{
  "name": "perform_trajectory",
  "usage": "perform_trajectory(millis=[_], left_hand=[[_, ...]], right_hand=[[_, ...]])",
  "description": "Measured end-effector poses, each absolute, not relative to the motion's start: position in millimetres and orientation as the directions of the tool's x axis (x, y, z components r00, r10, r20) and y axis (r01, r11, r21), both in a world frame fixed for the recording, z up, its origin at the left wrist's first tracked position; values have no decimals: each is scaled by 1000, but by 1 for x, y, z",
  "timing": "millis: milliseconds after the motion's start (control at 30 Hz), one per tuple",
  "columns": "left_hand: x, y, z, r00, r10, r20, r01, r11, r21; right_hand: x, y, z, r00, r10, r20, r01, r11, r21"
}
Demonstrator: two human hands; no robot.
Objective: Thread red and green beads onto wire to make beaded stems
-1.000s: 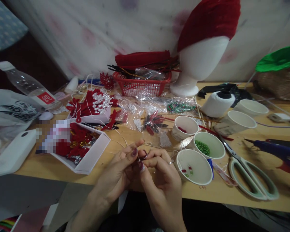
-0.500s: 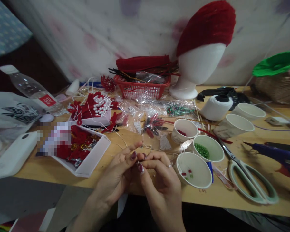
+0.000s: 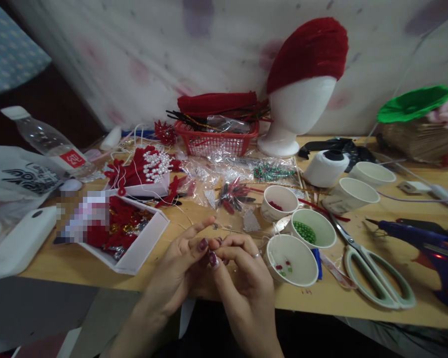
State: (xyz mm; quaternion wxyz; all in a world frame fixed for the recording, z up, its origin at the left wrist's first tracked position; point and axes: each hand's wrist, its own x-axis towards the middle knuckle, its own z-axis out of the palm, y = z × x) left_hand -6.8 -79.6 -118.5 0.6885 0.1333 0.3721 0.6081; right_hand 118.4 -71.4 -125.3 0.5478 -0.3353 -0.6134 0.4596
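Note:
My left hand [image 3: 179, 268] and my right hand [image 3: 242, 283] meet above the table's front edge. Thumb and fingertips are pinched together on both, with the tips almost touching; what lies between them is too small to make out. A ring shows on my right hand. Just right of it stands a paper cup [image 3: 309, 263] with a few red and green beads on thread against its inside. Behind that are a cup of green beads [image 3: 305, 232] and a cup of red beads [image 3: 275, 205].
Scissors [image 3: 373, 273] and a blue glue gun [image 3: 425, 248] lie at the right. A white box [image 3: 134, 263] of red pieces stands at the left. Farther back are a red basket [image 3: 216, 141], a foam head [image 3: 302, 104], a thread cone [image 3: 326, 169] and a bottle [image 3: 48, 139].
The view has shifted slightly, so things on the right now appear farther left. Both hands keep nearly the same pinched pose, fingertips together.

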Motion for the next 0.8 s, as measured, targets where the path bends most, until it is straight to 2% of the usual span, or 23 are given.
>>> perform_trajectory(millis=[100,233,333,467,600,800], left_hand=[[-8,-81,-120,-93,950,-298,-634,175,754],[-11,-86,-123,-232,964,-133,-353,44,935],[-11,-89,-123,-298,954,-29,-142,-14,990],[-10,-94,-124,-377,922,87,61,-69,996],[-10,-95,-124,-336,923,189,134,-152,979],[-6,-91,-117,-419,895,156,81,-134,988]], right_hand=[[119,-70,-126,-164,916,365,-94,354,-931],[119,-70,-129,-161,918,361,-86,352,-932],[118,-70,-130,-160,919,359,-87,349,-933],[117,-70,-131,-145,920,364,-95,353,-931],[117,-70,-130,-142,922,359,-101,347,-932],[117,-70,-130,-147,934,325,-118,309,-944]])
